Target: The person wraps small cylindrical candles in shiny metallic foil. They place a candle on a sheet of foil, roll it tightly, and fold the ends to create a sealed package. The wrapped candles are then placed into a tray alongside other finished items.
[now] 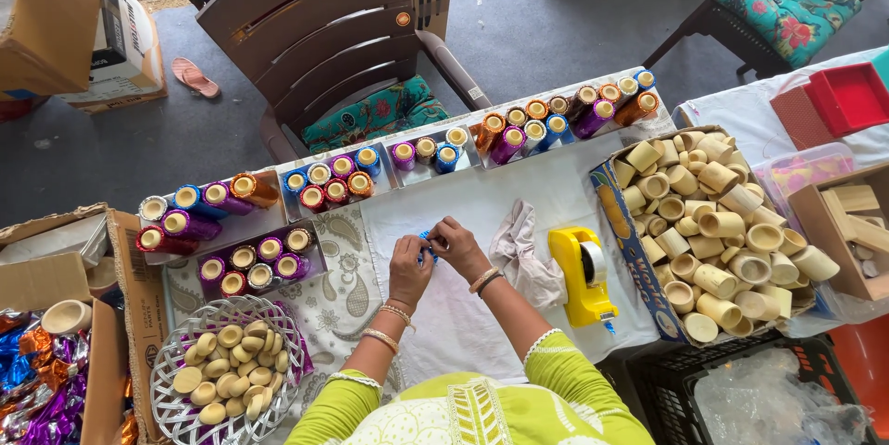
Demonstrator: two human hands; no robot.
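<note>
My left hand (408, 266) and my right hand (457, 246) meet over the white cloth (463, 315) at the table's middle. Together they hold a small blue foil-wrapped piece (427, 244) between the fingertips; most of it is hidden by the fingers. Bangles circle both wrists, and green sleeves cover my arms. A crumpled pale rag (520, 250) lies just right of my right hand.
A yellow tape dispenser (581, 276) sits to the right. A cardboard box (639, 264) of bare wooden cups stands further right. Trays of foil-wrapped cups (338, 181) line the far edge. A silver basket (181, 413) of wooden discs sits at left. A brown chair (315, 28) stands behind the table.
</note>
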